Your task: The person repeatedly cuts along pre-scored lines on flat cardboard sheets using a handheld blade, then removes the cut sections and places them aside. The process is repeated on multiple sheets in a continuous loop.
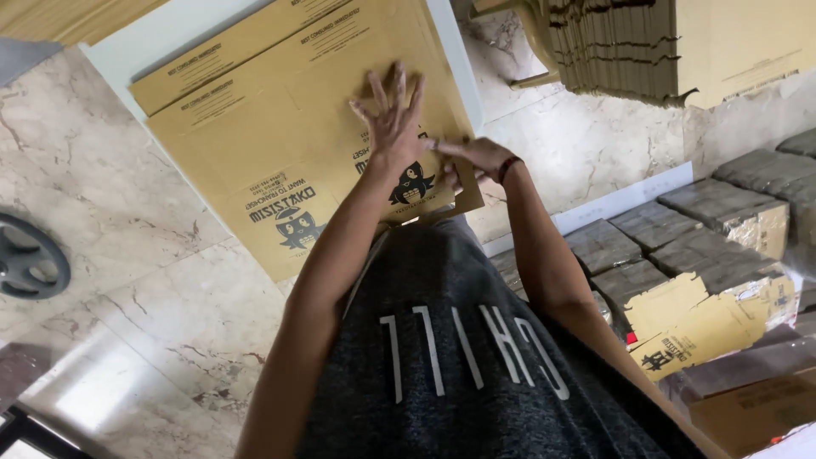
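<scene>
Two hands show at the frame's centre: the left hand (393, 115) spread flat and the right hand (476, 155) beside it. Two flat cardboard sheets (280, 144) lie overlapped at upper centre. One dark wheel (30, 259) sits at the left edge. One stack of flat cardboard (629, 47) fills the upper right; wrapped bundles (680, 242) at right number too many to count surely

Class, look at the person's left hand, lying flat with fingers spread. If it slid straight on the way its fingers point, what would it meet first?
The left hand lies on the flat cardboard box. Going on, it would probably only cross more cardboard up to the box's far edge.
</scene>
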